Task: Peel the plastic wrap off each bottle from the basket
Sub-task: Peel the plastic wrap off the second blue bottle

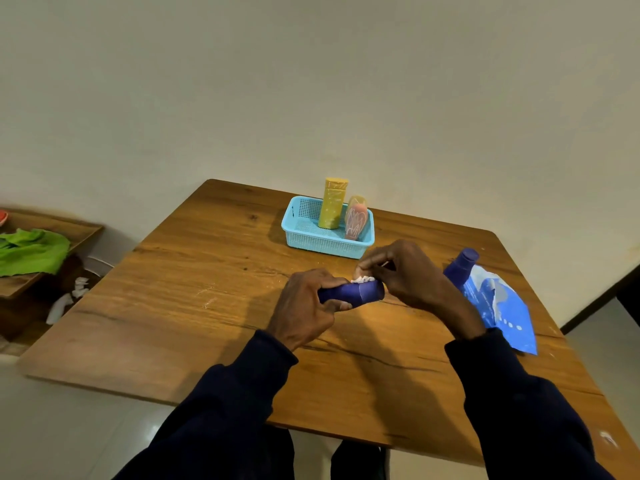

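A dark blue bottle (356,292) lies sideways above the wooden table (180,306). My left hand (304,306) grips its left part. At the bottle's right end my right hand (401,271) pinches a crumpled bit of white plastic wrap (362,279). A light blue basket (311,233) stands further back. In it are a tall yellow bottle (333,204) and a leaning pink bottle (356,218), both still in clear wrap.
Another dark blue bottle (462,266) lies at the right, partly under a torn blue label sheet (502,306). A low wooden shelf (79,230) with a green cloth (31,249) stands left of the table. The wall runs close behind the basket.
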